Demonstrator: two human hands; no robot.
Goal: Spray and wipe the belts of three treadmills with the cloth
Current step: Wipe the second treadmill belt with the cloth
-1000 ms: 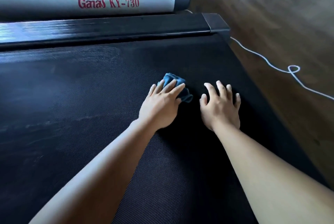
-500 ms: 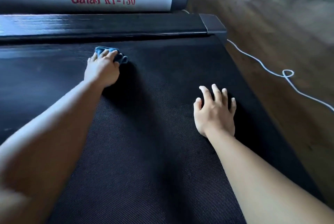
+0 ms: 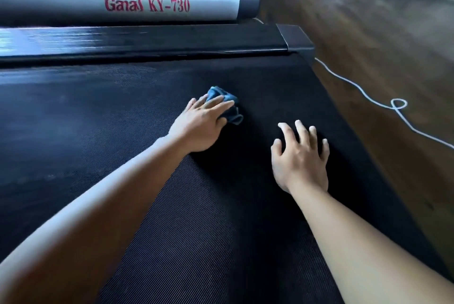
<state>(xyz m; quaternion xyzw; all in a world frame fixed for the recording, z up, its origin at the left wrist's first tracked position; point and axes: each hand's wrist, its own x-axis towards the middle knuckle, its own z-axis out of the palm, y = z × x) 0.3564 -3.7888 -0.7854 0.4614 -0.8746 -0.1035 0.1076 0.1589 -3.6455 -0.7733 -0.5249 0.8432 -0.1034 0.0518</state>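
Note:
A black ribbed treadmill belt (image 3: 122, 132) fills most of the view. My left hand (image 3: 201, 124) presses a bunched blue cloth (image 3: 227, 107) flat against the belt near its middle; the cloth pokes out beyond my fingertips. My right hand (image 3: 301, 159) rests on the belt to the right of it, fingers spread, holding nothing. No spray bottle is in view.
A glossy black side rail (image 3: 147, 41) runs along the belt's far edge, with a grey cover (image 3: 122, 6) marked "Ganas KY-730" behind it. Wooden floor (image 3: 380, 46) lies to the right, crossed by a white cord (image 3: 398, 107) with a loop.
My left hand swept the cloth left toward the rail, then back right to the belt's middle. My right hand stayed planted on the belt.

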